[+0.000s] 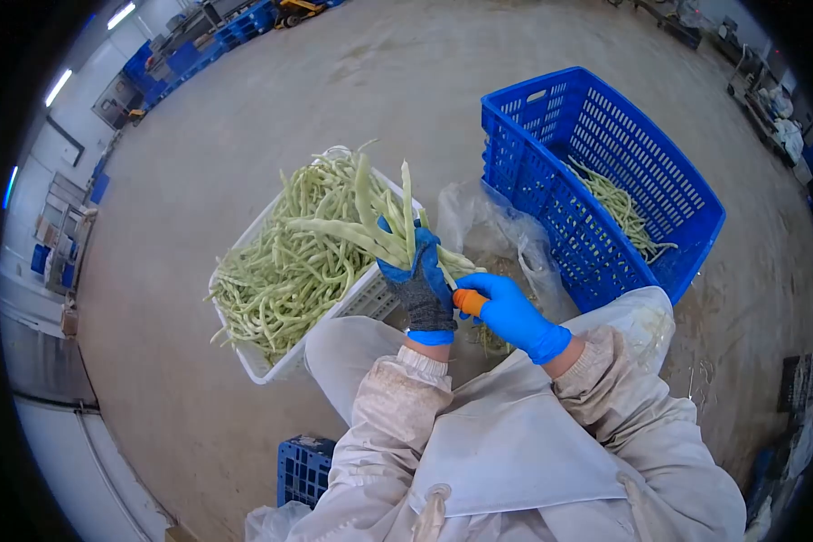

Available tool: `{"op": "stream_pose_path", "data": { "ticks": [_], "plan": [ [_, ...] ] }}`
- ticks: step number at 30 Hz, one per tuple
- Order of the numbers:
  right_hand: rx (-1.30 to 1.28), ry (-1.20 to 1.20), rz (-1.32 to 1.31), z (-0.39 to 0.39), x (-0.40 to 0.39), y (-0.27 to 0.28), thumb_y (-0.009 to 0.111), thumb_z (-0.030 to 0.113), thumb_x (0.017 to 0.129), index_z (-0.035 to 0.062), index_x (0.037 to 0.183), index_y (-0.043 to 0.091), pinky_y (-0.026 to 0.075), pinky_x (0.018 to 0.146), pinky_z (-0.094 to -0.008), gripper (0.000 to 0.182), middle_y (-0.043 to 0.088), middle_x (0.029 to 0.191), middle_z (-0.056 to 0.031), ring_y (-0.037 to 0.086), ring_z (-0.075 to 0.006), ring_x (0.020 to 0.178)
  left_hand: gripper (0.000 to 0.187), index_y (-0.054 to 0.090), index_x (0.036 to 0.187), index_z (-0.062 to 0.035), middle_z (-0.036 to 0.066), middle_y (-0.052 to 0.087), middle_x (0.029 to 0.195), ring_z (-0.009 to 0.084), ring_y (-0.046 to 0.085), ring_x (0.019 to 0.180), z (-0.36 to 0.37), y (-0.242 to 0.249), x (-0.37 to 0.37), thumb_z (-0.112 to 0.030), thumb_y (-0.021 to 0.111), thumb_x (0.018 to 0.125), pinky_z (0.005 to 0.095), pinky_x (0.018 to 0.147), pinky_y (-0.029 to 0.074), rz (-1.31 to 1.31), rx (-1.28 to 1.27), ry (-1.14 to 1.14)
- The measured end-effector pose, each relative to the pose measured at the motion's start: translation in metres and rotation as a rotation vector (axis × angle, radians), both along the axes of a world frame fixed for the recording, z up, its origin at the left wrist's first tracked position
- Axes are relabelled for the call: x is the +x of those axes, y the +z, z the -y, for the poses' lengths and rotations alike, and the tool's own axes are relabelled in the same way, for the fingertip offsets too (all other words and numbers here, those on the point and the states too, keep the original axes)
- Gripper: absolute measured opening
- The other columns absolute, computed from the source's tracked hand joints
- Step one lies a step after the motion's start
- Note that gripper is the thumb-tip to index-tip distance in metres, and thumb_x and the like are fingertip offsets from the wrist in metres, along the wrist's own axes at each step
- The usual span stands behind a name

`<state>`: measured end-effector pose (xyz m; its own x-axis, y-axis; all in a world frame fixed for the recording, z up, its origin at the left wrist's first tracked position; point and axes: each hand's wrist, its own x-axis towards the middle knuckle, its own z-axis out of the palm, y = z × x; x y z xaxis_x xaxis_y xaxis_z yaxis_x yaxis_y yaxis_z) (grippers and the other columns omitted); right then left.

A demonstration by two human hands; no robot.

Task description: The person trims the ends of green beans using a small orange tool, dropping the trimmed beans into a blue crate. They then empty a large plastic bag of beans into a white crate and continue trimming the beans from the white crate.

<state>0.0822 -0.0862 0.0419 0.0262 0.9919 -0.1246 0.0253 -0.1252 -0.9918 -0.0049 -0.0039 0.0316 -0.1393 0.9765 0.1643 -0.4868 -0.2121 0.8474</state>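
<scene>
My left hand (417, 278), in a grey and blue work glove over a blue one, is closed around a bunch of long pale green beans (357, 233). The bunch fans out to the upper left, with its other ends poking out on the right. In a blue glove, my right hand (515, 316) grips an orange-handled tool (469, 302), probably a small knife; its blade cannot be made out. The tool sits right against the bean ends beside my left hand. Under and left of the bunch, a white crate (370, 294) is heaped with more beans (280, 262).
A blue slatted basket (605, 181) tilts at the right, some beans (619, 212) inside. Clear plastic film (497, 226) lies between basket and crate. A dark blue crate (305, 470) stands low at the left by my leg. Bean scraps (492, 341) lie between my knees.
</scene>
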Motion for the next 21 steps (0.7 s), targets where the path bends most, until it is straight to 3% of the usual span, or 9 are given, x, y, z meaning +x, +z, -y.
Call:
{"op": "stream_pose_path", "data": {
  "ticks": [6, 8, 9, 11, 12, 14, 16, 19, 21],
  "plan": [
    [0.011, -0.120, 0.142, -0.003, -0.003, -0.019, 0.056, 0.010, 0.082, -0.0025, 0.094, 0.062, 0.045, 0.059, -0.0269, 0.018, 0.060, 0.078, -0.0062, 0.055, -0.0120, 0.066, 0.053, 0.037, 0.128, 0.0005, 0.011, 0.052, 0.113, 0.0167, 0.054, 0.092, 0.000, -0.007, 0.000, -0.005, 0.060, 0.081, 0.0284, 0.080, 0.047, -0.130, 0.043, -0.010],
    [-0.298, -0.147, -0.677, -0.003, 0.005, -0.039, 0.057, 0.008, 0.080, -0.0019, 0.089, 0.063, 0.045, 0.056, -0.0278, 0.015, 0.060, 0.076, -0.0067, 0.054, -0.0122, 0.061, 0.051, 0.037, 0.127, -0.0010, 0.011, 0.053, 0.109, 0.0175, 0.055, 0.090, -0.001, -0.008, 0.002, -0.005, 0.059, 0.082, 0.0296, 0.077, 0.048, -0.251, 0.131, 0.040],
    [-0.292, -0.155, -0.687, 0.002, 0.008, -0.061, 0.057, 0.008, 0.080, -0.0019, 0.089, 0.063, 0.045, 0.056, -0.0278, 0.015, 0.060, 0.076, -0.0067, 0.054, -0.0122, 0.061, 0.049, 0.037, 0.127, -0.0025, 0.010, 0.053, 0.106, 0.0184, 0.056, 0.088, -0.001, -0.006, 0.001, -0.005, 0.058, 0.082, 0.0309, 0.075, 0.049, -0.372, 0.216, 0.093],
    [-0.417, -0.098, -0.003, 0.020, 0.021, -0.114, 0.059, 0.007, 0.077, -0.0008, 0.089, 0.063, 0.045, 0.056, -0.0292, 0.015, 0.059, 0.073, -0.0077, 0.053, -0.0133, 0.059, 0.049, 0.037, 0.126, -0.0023, 0.010, 0.053, 0.105, 0.0191, 0.056, 0.088, -0.014, 0.018, -0.003, -0.005, 0.058, 0.082, 0.0313, 0.076, 0.049, -0.185, 0.214, 0.012],
    [-0.445, -0.168, -0.025, 0.028, 0.031, -0.128, 0.059, 0.009, 0.078, 0.0002, 0.093, 0.063, 0.045, 0.055, -0.0316, 0.018, 0.059, 0.075, -0.0101, 0.054, -0.0154, 0.060, 0.050, 0.038, 0.126, -0.0021, 0.010, 0.054, 0.104, 0.0198, 0.057, 0.088, -0.022, 0.034, -0.006, -0.006, 0.059, 0.081, 0.0316, 0.076, 0.049, 0.010, 0.199, -0.047],
    [-0.478, -0.228, -0.052, 0.038, 0.048, -0.135, 0.059, 0.010, 0.078, 0.0012, 0.097, 0.062, 0.045, 0.055, -0.0339, 0.022, 0.059, 0.076, -0.0125, 0.055, -0.0176, 0.061, 0.044, 0.042, 0.121, -0.0012, 0.011, 0.054, 0.102, 0.0220, 0.058, 0.088, -0.031, 0.042, -0.014, -0.007, 0.059, 0.081, 0.0329, 0.077, 0.049, 0.073, 0.177, -0.028],
    [0.381, -0.209, 0.913, 0.035, 0.064, -0.109, 0.060, 0.012, 0.078, 0.0017, 0.104, 0.060, 0.046, 0.060, -0.0320, 0.028, 0.060, 0.086, -0.0153, 0.058, -0.0199, 0.070, 0.035, 0.047, 0.115, -0.0007, 0.011, 0.056, 0.098, 0.0217, 0.058, 0.086, -0.039, 0.029, -0.019, -0.010, 0.057, 0.083, 0.0337, 0.077, 0.050, -0.068, 0.190, -0.057],
    [0.330, -0.275, 0.910, 0.023, 0.045, 0.013, 0.059, 0.012, 0.080, 0.0023, 0.107, 0.059, 0.047, 0.066, -0.0321, 0.029, 0.060, 0.095, -0.0181, 0.060, -0.0259, 0.081, 0.028, 0.051, 0.110, -0.0027, 0.010, 0.057, 0.093, 0.0201, 0.057, 0.085, -0.044, 0.009, -0.018, -0.018, 0.054, 0.086, 0.0337, 0.076, 0.049, -0.250, 0.207, -0.068],
    [0.296, -0.229, 0.327, 0.013, 0.033, 0.046, 0.056, 0.009, 0.080, 0.0030, 0.108, 0.057, 0.047, 0.069, -0.0344, 0.028, 0.061, 0.092, -0.0187, 0.060, -0.0316, 0.080, 0.031, 0.050, 0.110, -0.0052, 0.008, 0.057, 0.089, 0.0190, 0.055, 0.086, -0.035, 0.008, -0.011, -0.027, 0.050, 0.089, 0.0327, 0.077, 0.046, -0.061, 0.065, -0.191]
  ]
}}
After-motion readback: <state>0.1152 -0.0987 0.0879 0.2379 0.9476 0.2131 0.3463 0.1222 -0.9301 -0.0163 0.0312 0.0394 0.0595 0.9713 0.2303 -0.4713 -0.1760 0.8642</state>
